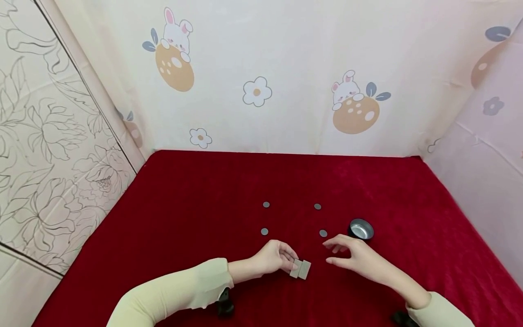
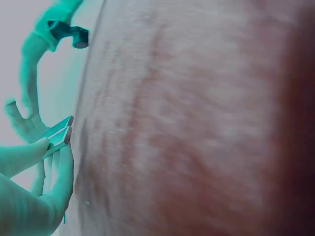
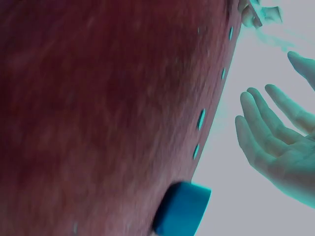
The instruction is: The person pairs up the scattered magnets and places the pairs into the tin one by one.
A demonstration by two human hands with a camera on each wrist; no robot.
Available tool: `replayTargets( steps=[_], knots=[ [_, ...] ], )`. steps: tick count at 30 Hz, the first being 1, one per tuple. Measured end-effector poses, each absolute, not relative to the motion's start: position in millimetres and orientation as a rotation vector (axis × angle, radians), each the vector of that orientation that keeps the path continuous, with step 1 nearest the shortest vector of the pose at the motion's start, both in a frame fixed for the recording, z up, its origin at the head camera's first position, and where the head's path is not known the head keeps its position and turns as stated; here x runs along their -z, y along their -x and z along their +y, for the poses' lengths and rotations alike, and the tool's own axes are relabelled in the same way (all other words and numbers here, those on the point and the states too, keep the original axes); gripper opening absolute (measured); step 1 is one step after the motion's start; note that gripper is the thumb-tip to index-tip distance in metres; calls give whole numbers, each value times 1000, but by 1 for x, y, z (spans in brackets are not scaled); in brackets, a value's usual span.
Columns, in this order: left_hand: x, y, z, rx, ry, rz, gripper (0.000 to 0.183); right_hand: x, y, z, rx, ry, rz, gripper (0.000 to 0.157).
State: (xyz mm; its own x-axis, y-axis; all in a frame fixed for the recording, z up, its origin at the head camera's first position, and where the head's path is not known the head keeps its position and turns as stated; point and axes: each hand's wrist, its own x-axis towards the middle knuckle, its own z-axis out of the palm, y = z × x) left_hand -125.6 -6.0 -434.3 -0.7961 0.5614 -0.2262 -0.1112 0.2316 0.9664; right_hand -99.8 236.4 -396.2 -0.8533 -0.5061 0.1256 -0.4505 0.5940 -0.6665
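Note:
My left hand [image 1: 273, 258] pinches two small flat rectangular grey-beige blocks [image 1: 304, 270] between thumb and fingers, just over the red cloth. The blocks lie side by side, one slightly offset from the other. In the left wrist view the thumb presses on the face of the nearer block [image 2: 61, 137], with fingers behind it. My right hand [image 1: 356, 258] hovers to the right of them with fingers apart, holding nothing. Its spread fingers also show in the right wrist view. Just beyond this hand sits a small round dark metal bowl [image 1: 361, 230], its front edge close behind the knuckles.
Several flat grey discs lie on the red cloth [image 1: 196, 200] beyond the hands: a far left disc [image 1: 266, 205], a near left disc [image 1: 264, 231], a far right disc [image 1: 317, 206] and a near right disc [image 1: 323, 233]. A patterned curtain [image 1: 286, 54] hangs behind the table.

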Motion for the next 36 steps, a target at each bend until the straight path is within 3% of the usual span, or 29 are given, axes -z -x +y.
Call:
replayTargets(
  steps=[18,36],
  knots=[
    [420,152,23,-1910,-134,1708,19,387,101,284,1091,596,3095,29],
    [416,168,63,-1961,-26,1625,22,396,124,317,1014,454,3014,47]
  ],
)
